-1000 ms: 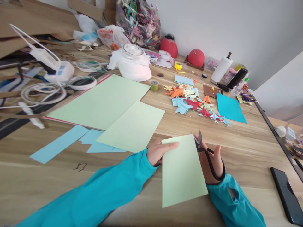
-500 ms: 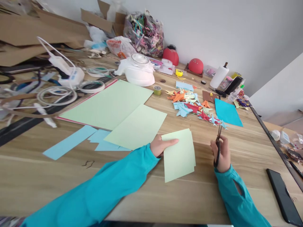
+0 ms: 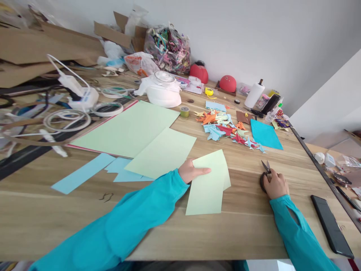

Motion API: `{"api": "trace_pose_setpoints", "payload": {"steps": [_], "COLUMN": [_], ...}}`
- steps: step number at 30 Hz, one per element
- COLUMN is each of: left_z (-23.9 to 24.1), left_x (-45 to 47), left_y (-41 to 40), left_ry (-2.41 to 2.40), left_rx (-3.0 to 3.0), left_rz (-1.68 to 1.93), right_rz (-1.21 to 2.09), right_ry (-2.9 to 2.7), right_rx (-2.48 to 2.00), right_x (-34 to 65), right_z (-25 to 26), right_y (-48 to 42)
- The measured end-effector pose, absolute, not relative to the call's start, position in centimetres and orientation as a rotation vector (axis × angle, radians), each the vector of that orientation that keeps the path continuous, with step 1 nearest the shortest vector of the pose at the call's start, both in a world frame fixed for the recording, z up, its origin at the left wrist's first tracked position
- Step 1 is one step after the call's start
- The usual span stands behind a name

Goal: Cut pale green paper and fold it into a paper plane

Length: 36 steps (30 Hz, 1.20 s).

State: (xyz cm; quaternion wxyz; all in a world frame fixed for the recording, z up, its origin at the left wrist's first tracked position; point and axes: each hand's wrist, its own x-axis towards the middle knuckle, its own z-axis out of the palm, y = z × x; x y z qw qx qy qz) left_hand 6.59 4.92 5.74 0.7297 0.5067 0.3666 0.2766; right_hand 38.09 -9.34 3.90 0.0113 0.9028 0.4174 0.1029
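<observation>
My left hand (image 3: pixel 193 171) pinches pale green paper pieces (image 3: pixel 207 190) by their upper left edge, thumb on top; two sheets show, fanned slightly apart. To the right, my right hand (image 3: pixel 277 185) is closed around the handles of black scissors (image 3: pixel 265 175), low at the tabletop, with the blades slightly parted and pointing away from me. Beside my left hand lies a larger pale green sheet (image 3: pixel 166 152), overlapping a big green sheet stack (image 3: pixel 132 124) with a red edge. Light blue paper strips (image 3: pixel 84 171) lie left of my left hand.
Folded paper figures (image 3: pixel 220 126) in several colours are heaped beyond my hands, near a bright blue sheet (image 3: pixel 266 134). A black phone (image 3: pixel 331 224) lies at right. A power strip (image 3: pixel 84 98) and coiled cables (image 3: pixel 67 118) crowd the left. A thread spool (image 3: pixel 184 111) stands mid-table.
My right hand has moved right and lowered the scissors from upright to the tabletop. The green pieces in my left hand have swung, their lower end shifting left and fanning apart.
</observation>
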Motion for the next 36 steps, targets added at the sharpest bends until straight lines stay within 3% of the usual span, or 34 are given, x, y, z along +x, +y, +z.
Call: {"api": "trace_pose_setpoints", "payload": {"steps": [5, 8, 9, 12, 14, 15, 22, 27, 31, 36], "left_z": [5.7, 5.5, 5.4, 5.4, 5.6, 5.7, 5.9, 5.5, 6.6, 5.4], "left_x": [6.5, 6.6, 6.7, 6.8, 6.6, 6.4, 2.6, -0.4, -0.4, 2.3], "left_y": [5.0, 4.8, 4.7, 4.8, 5.2, 5.6, 11.9, 16.9, 16.2, 9.5], "left_ry": [0.794, 0.795, 0.791, 0.771, 0.765, 0.770, 0.961, 1.145, 1.357, 0.796], "left_rx": [1.173, 1.244, 1.276, 1.434, 1.595, 1.676, 2.100, 2.342, 2.452, 2.754], "left_rz": [0.563, 0.524, 0.513, 0.474, 0.438, 0.427, 0.484, 0.459, 0.478, 0.257], "right_rz": [0.272, 0.331, 0.100, -1.158, -1.655, -1.740, -1.271, -1.407, -1.532, -1.668], "right_ry": [1.315, 1.926, 2.235, 2.537, 2.505, 2.474, 2.351, 2.369, 2.333, 2.282], "right_rx": [2.862, 2.983, 2.983, 2.899, 2.764, 2.769, 3.212, 3.178, 3.194, 3.210], "right_x": [37.2, 34.6, 33.3, 29.4, 27.7, 27.2, 28.7, 28.8, 28.7, 28.7], "right_z": [5.0, 5.5, 5.6, 5.2, 4.8, 4.6, 3.7, 3.4, 3.2, 3.0], "right_y": [-9.2, -8.9, -8.7, -7.3, -6.1, -5.4, -3.0, -3.3, -3.6, -3.7]}}
